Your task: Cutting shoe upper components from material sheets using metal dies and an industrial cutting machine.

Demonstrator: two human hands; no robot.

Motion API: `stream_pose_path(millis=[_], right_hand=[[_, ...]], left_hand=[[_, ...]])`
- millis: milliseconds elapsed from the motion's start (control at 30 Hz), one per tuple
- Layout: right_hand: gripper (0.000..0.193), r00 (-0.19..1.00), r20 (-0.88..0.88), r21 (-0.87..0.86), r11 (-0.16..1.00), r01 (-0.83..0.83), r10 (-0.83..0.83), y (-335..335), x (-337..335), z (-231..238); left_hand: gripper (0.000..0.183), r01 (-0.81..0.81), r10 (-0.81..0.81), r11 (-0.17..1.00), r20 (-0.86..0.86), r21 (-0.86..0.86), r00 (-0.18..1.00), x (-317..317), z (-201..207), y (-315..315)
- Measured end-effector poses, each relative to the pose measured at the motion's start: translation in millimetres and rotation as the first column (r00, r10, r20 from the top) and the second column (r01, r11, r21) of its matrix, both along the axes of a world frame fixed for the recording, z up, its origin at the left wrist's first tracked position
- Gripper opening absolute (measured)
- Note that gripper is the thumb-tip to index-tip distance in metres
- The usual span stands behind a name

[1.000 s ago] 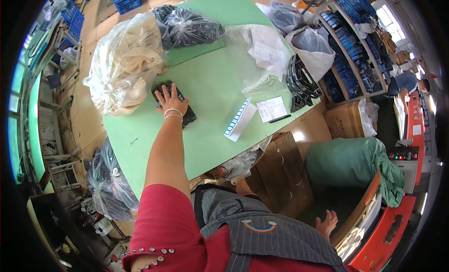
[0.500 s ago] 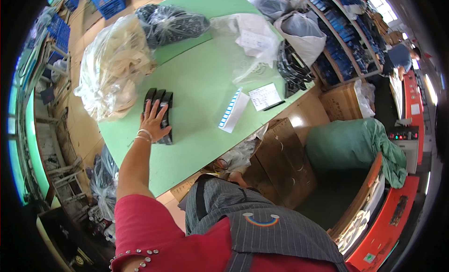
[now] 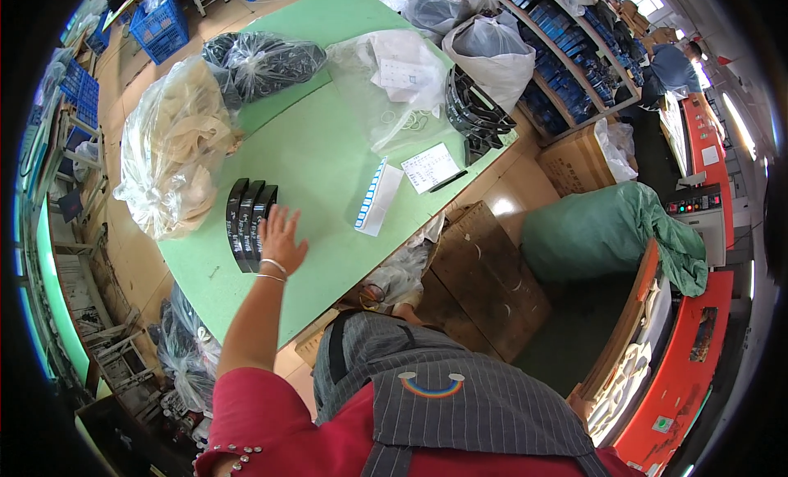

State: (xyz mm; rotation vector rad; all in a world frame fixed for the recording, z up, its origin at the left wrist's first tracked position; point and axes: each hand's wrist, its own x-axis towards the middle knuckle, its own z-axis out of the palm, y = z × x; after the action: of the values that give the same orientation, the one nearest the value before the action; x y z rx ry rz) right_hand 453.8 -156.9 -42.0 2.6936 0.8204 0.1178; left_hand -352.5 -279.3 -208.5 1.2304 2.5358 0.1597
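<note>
Three black curved bands beside a spread left hand

Most of the containers are bags. A large clear bag on the left of the frame (image 3: pixel 164 169), full of cream and beige material, leans over the edge of the green worktop (image 3: pixel 308 161). Above it, toward the upper left, a smaller clear bag (image 3: pixel 267 62) holds dark contents, too blurred to name. Top centre, a flattened clear bag (image 3: pixel 351 66) lies with a white sheet (image 3: pixel 404 76) over it; pale thin loops (image 3: pixel 417 121) lie near its lower end. A white sack (image 3: pixel 502 71), upper right of centre, has grey plastic bulging from its mouth. In the upper left corner, a blue crate (image 3: pixel 162 35) contains pale plastic.

The black curved bands (image 3: pixel 246 227) lie side by side on the worktop, left of the frame's centre. Just to their right is the left hand (image 3: pixel 281 247), its fingers (image 3: pixel 277 221) moderately spread, thumb pointing away, gripping nothing; whether the fingertips touch the nearest band, I cannot tell. Nor can I tell how the right hand's fingers stand.
</note>
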Motion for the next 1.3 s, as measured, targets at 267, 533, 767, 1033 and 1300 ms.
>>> stream_pose_path(millis=[267, 533, 767, 1033, 1300], right_hand=[[0.115, 0.971, -0.234, 0.091, 0.996, -0.016, 0.037, 3.2, -9.0, -12.8], [0.115, 0.953, -0.291, -0.004, 0.996, -0.086, 0.081, 16.6, -28.6, -44.6], [0.116, 0.941, -0.316, -0.058, 0.988, -0.146, 0.12, 23.9, -52.9, -56.4], [0.116, 0.935, -0.329, -0.113, 0.977, -0.179, 0.133, 25.2, -77.0, -72.4], [0.117, 0.975, -0.223, -0.061, 0.998, -0.017, 0.003, 7.5, -30.8, -14.7]], left_hand=[[0.048, -0.383, 0.329, 0.903, 0.26, 0.196, 0.908, 70.7, -45.3, 17.4], [0.047, -0.526, 0.545, 0.731, 0.092, 0.434, 0.833, 73.1, -28.3, -35.6], [0.063, -0.801, 0.843, 0.429, 0.135, 0.417, 0.521, 48.5, -27.6, -23.3], [0.048, -0.901, 0.9, 0.069, 0.362, 0.428, 0.241, -20.6, -49.7, -59.2], [0.065, -0.839, 0.685, 0.531, 0.52, 0.121, 0.509, -95.9, -72.7, -80.2]])
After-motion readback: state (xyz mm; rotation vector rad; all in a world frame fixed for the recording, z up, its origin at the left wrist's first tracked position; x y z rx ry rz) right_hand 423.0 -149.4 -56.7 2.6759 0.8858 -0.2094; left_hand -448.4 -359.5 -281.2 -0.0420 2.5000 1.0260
